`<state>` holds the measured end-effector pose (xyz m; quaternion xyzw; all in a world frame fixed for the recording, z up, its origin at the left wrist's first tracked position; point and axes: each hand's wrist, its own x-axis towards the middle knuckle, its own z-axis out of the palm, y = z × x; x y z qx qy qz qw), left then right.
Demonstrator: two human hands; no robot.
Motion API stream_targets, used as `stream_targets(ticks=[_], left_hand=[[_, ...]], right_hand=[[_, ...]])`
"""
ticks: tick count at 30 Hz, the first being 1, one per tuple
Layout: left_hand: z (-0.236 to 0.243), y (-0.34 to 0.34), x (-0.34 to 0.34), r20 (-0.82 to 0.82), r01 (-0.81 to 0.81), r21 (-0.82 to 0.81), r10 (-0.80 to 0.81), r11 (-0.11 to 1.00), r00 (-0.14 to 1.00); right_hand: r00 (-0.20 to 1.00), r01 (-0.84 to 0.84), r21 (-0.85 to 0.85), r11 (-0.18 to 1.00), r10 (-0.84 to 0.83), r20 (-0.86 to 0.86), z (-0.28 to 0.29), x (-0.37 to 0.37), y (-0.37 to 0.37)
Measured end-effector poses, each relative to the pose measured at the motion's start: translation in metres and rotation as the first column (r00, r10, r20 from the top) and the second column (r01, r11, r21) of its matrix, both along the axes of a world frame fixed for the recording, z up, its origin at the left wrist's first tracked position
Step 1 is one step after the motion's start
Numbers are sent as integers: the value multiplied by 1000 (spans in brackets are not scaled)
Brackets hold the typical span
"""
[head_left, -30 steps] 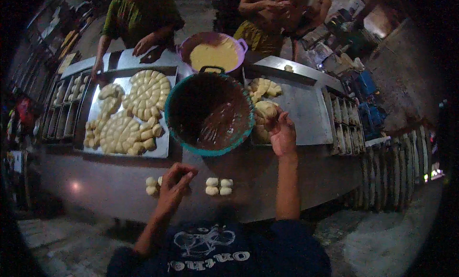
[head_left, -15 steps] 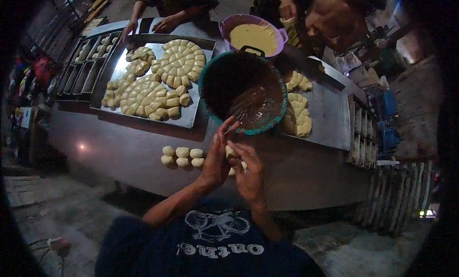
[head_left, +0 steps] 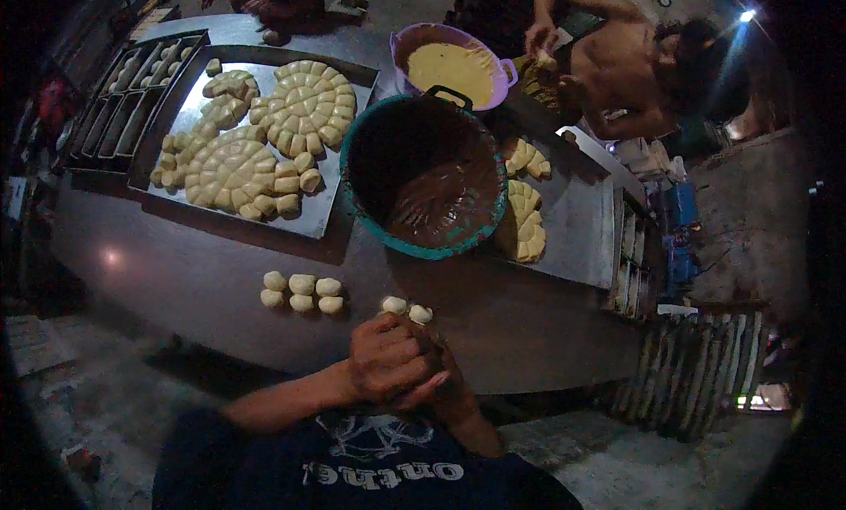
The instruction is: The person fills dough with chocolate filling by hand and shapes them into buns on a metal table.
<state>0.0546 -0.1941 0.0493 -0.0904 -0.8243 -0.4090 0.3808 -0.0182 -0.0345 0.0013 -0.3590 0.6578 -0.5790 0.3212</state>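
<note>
My left hand [head_left: 386, 356] is closed and pressed against my right hand [head_left: 449, 385] at the table's near edge. The right hand lies mostly behind the left, its fingers curled in. Anything between the palms is hidden. Just beyond the knuckles sit two pale dough balls, one dough ball [head_left: 394, 305] left of the other dough ball [head_left: 420, 314]. Farther left, several dough balls [head_left: 302, 284] stand in two short rows. A deep black tub [head_left: 352, 180] with a teal rim is in front of me, dark brown paste smeared inside it.
A metal tray [head_left: 308, 219] holds several cut dough pieces at left, with divided tins [head_left: 110, 127] beside it. Another tray [head_left: 573, 237] with dough lies right of the tub. A purple basin [head_left: 507, 87] of yellow batter stands behind. Two other people are across the table.
My hands have come down toward me, from raised and facing each other to clasped together. The dough piece seen between them is now hidden. One person across the table has drawn back from the left tray.
</note>
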Motion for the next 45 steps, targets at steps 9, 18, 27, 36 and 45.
stream_targets(ticks=[9, 18, 27, 36, 45], left_hand=[[-31, -14, 2, 253, -34, 618, -158, 786, 954], [-26, -43, 12, 435, -244, 526, -11, 815, 900], [-36, -45, 29, 441, -393, 573, 134, 719, 887], [-35, -55, 39, 503, -408, 626, 56, 665, 862], [-29, -57, 41, 511, -432, 632, 74, 643, 857]], right_hand=[[785, -589, -58, 806, 587, 195, 92, -150, -79], [-201, -14, 943, 334, 922, -330, 41, -283, -199], [-312, -11, 976, 218, 926, -211, 10, -303, -202], [-141, -32, 982, 187, 972, -189, 47, -311, -219], [-232, 71, 982, 177, 960, -157, 51, -296, -204]])
